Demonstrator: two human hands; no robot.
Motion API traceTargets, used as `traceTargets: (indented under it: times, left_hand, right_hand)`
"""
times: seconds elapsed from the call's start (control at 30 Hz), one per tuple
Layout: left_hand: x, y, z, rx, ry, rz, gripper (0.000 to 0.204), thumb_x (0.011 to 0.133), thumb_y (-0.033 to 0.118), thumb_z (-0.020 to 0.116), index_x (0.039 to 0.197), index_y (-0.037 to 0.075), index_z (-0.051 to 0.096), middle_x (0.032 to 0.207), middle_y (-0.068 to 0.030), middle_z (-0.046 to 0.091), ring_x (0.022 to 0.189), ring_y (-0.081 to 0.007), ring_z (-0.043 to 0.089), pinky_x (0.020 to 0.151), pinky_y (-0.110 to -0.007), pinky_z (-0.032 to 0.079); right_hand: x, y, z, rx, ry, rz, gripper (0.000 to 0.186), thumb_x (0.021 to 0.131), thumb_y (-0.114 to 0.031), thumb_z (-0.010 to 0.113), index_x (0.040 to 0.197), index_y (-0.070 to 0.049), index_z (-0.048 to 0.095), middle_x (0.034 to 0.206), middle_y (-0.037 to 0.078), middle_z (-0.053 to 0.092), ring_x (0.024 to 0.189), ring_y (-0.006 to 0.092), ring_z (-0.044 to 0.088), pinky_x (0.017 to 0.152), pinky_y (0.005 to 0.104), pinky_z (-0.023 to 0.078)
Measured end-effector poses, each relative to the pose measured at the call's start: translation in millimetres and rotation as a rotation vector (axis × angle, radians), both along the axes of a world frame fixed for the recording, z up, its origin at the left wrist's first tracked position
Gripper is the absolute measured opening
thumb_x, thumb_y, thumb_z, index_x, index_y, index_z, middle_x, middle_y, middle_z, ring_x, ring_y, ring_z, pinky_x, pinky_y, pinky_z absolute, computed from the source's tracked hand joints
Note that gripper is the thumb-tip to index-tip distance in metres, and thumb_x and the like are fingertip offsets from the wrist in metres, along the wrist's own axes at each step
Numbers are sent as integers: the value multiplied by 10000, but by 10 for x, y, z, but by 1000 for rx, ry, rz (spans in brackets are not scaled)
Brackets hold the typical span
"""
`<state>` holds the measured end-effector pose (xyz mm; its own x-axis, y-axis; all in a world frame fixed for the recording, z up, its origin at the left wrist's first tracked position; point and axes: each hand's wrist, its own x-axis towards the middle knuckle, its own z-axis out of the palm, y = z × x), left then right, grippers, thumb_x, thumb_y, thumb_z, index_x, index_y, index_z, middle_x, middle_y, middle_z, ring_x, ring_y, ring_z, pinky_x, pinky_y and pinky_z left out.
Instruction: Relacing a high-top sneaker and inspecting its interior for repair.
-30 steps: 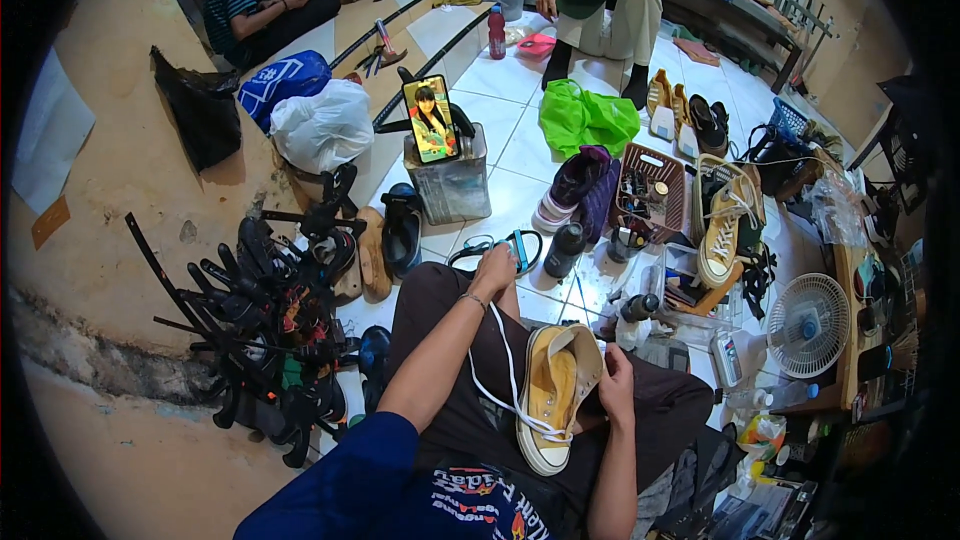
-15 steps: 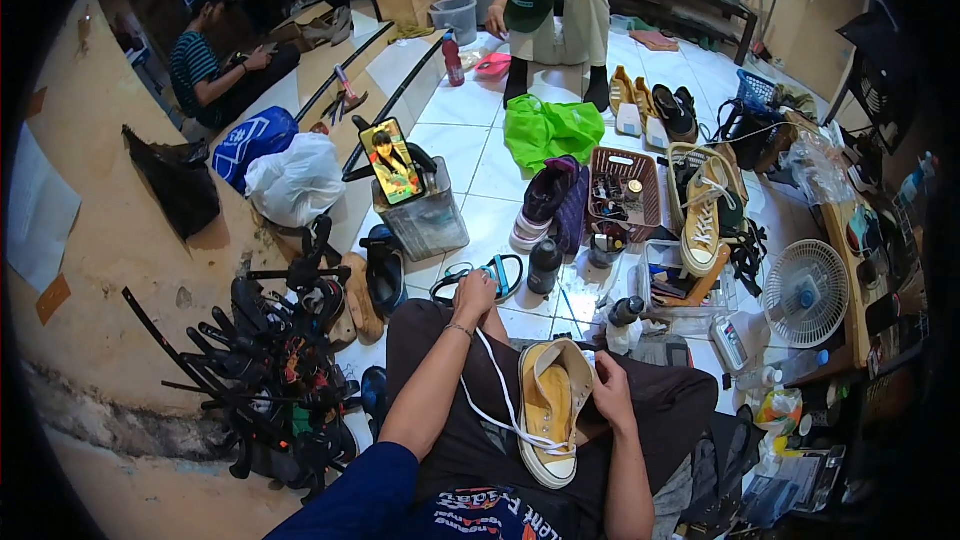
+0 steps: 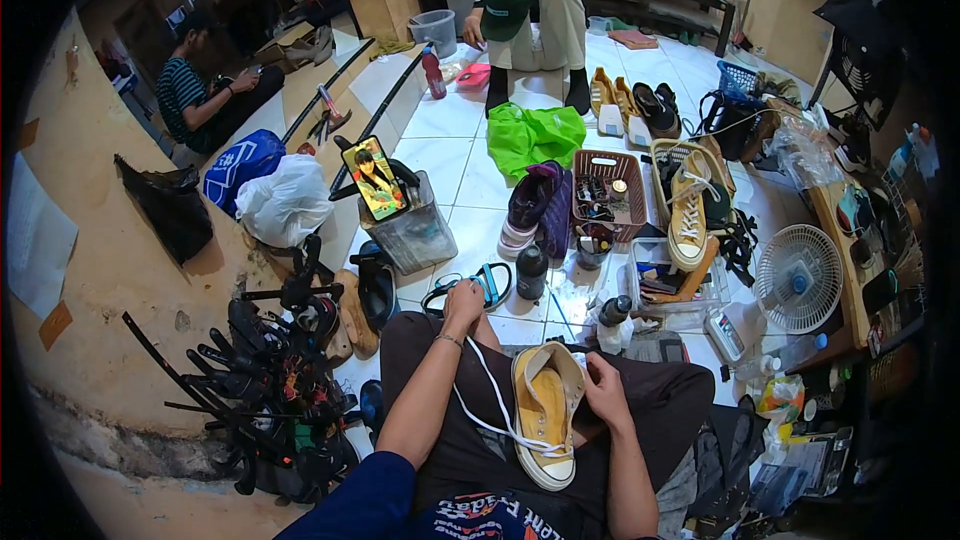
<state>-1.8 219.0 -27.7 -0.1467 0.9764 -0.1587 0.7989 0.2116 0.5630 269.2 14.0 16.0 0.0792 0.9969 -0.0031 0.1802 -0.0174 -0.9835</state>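
A yellow high-top canvas sneaker [image 3: 533,410] with a white rubber toe rests on my lap, its toe toward me and its collar spread wide. My right hand [image 3: 607,392] pinches the collar's right side. A white shoelace [image 3: 484,364] runs from the eyelets near the toe, loops to the left and goes up to my left hand [image 3: 463,306]. That hand is closed around the lace above my left knee, with its fingertips partly hidden. Just beyond it lie blue-and-black sandals [image 3: 487,283] on the tiles.
A phone [image 3: 375,178] leans on a grey bin [image 3: 418,230] ahead. A dark bottle [image 3: 532,272], a brown basket [image 3: 610,180] and the matching yellow sneaker [image 3: 688,220] stand ahead right. At right is a white fan [image 3: 799,282]. One person [image 3: 535,25] sits opposite, another [image 3: 205,90] far left.
The whole view has shifted slightly, so the surroundings sit further left in the picture. Both hands keep their grips, and the sneaker stays on my lap.
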Motion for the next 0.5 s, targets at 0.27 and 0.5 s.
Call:
traceTargets:
  times: [0.27,0.5]
  left_hand:
    - [16,-25,96,12,-31,-4,362,855,329,537,956,16,686,978,-254,679,956,-441,646,829,-505,512]
    - [0,9,15,-19,-12,3,395,854,337,520,986,1,682,1009,-263,675,975,-451,639,842,-507,508]
  right_hand:
    - [10,8,55,-5,-6,17,170,942,-146,613,975,20,595,671,21,508,637,56,422,547,261,374]
    - [15,-12,119,-21,-26,20,177,938,-146,614,978,26,594,688,28,530,662,52,449,571,259,401]
